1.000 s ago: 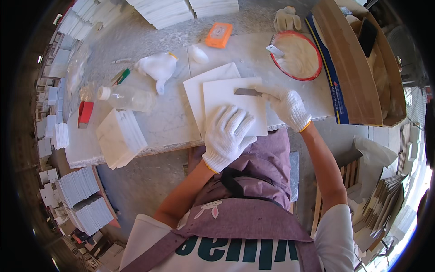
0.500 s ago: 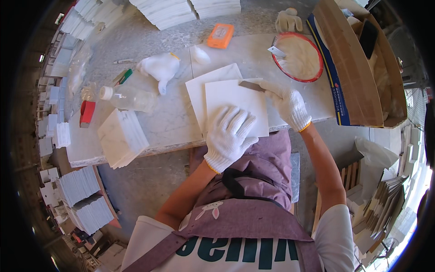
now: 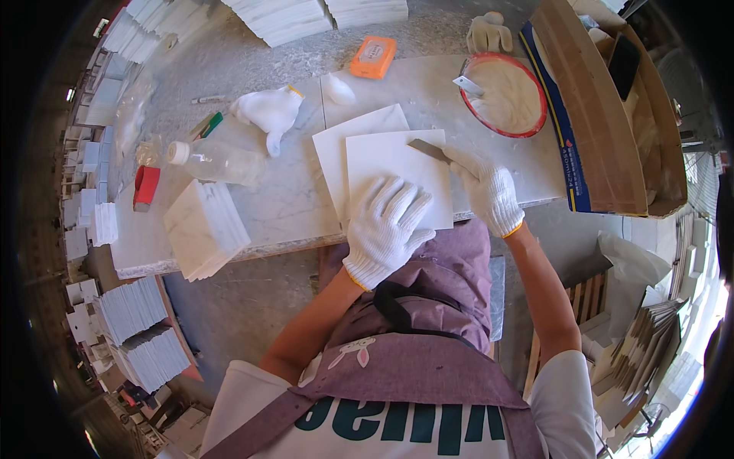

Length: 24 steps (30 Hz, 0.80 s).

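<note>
A square white marble-like tile [image 3: 382, 153] lies at the bench's near edge, partly over a second white tile [image 3: 329, 153] set at an angle. My left hand [image 3: 388, 229], in a white knit glove, rests flat on the upper tile's near part with fingers stretched. Gloved likewise, my right hand [image 3: 491, 190] is closed round a flat metal scraper [image 3: 430, 150]. Its grey blade reaches over the tile's far right corner, and the glove hides its handle. Whether the blade touches the tile, I cannot tell.
On the stone-topped bench [image 3: 298, 199] stand a tile stack [image 3: 202, 229], a clear bottle [image 3: 222, 164], a crumpled white glove [image 3: 267, 113] and an orange packet [image 3: 373, 57]. A red-rimmed bowl [image 3: 545, 107] of pale powder sits far right, beside a cardboard box [image 3: 589, 115].
My right hand has drawn slightly nearer to me, and the scraper's blade has come down and turned a little over the tile's right corner. My left hand stays almost in place.
</note>
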Each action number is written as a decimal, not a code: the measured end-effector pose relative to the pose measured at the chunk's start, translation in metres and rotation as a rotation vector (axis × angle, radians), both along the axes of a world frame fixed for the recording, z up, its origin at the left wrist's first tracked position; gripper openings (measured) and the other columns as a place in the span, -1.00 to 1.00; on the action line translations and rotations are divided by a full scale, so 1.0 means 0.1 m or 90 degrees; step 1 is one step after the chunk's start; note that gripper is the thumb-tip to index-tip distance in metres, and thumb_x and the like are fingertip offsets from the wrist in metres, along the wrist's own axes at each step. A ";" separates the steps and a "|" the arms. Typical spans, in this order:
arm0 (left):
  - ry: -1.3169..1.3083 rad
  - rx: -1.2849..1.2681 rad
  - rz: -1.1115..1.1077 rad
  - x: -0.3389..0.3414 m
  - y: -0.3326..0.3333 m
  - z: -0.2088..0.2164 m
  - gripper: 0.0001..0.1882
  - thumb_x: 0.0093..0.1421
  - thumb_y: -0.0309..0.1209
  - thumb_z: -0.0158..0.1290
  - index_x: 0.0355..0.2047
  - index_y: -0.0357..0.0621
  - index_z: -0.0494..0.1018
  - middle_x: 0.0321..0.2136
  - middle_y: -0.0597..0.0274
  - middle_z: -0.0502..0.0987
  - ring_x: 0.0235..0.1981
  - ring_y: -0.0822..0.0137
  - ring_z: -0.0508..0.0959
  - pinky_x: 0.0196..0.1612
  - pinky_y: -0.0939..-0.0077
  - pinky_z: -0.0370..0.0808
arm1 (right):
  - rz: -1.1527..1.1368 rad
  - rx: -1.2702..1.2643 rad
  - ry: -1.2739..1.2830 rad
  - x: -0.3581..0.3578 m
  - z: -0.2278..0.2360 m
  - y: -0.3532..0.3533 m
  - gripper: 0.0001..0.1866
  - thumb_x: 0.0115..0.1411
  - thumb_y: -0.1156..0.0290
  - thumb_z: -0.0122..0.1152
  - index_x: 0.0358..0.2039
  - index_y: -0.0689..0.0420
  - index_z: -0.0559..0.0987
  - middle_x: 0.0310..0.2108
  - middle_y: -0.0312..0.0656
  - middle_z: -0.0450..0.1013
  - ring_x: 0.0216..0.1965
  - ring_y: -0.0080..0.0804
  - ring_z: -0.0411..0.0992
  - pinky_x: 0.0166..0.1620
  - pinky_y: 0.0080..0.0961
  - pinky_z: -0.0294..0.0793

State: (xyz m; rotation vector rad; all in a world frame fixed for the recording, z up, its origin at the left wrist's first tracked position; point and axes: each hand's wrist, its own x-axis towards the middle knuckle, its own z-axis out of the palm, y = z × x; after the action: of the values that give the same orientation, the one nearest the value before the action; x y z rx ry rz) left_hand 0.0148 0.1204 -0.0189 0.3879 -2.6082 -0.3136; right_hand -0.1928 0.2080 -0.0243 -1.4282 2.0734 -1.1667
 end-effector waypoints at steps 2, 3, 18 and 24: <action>0.004 -0.001 0.002 0.00 -0.01 -0.01 -0.38 -0.07 -0.09 0.32 0.03 0.04 0.53 0.01 0.22 0.48 0.10 0.04 0.43 0.21 0.02 0.36 | 0.018 0.051 -0.008 -0.02 0.06 0.02 -0.65 0.29 0.39 0.06 0.06 0.13 0.57 -0.01 0.00 0.54 0.00 -0.09 0.52 0.05 -0.34 0.47; 0.007 -0.005 0.002 0.01 -0.01 -0.01 -0.38 -0.07 -0.09 0.32 0.03 0.04 0.53 0.01 0.22 0.48 0.10 0.04 0.43 0.21 0.03 0.36 | 0.026 0.077 -0.015 -0.01 0.11 0.02 -0.65 0.29 0.39 0.06 0.07 0.13 0.56 -0.01 0.00 0.54 0.01 -0.09 0.51 0.06 -0.35 0.46; 0.016 -0.007 -0.004 0.00 -0.02 -0.01 -0.38 -0.07 -0.10 0.32 0.03 0.03 0.53 0.00 0.20 0.48 0.09 0.03 0.43 0.22 0.02 0.35 | 0.088 0.074 -0.102 -0.22 0.15 -0.17 -0.69 0.27 0.48 0.08 0.01 0.15 0.60 -0.03 0.00 0.55 -0.03 -0.06 0.52 0.05 -0.36 0.47; 0.012 0.002 -0.004 0.01 -0.01 -0.03 -0.38 -0.08 -0.10 0.32 0.02 0.02 0.53 0.00 0.19 0.47 0.09 0.03 0.43 0.20 0.02 0.36 | 0.120 0.072 0.013 -0.11 0.18 -0.06 -0.67 0.27 0.49 0.07 0.03 0.14 0.59 -0.01 -0.01 0.55 -0.03 -0.10 0.53 0.04 -0.35 0.48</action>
State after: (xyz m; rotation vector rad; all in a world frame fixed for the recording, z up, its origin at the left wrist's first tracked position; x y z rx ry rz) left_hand 0.0155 0.1197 -0.0218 0.3763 -2.5914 -0.3223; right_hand -0.2037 0.2024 -0.0067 -1.5487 1.9356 -0.9485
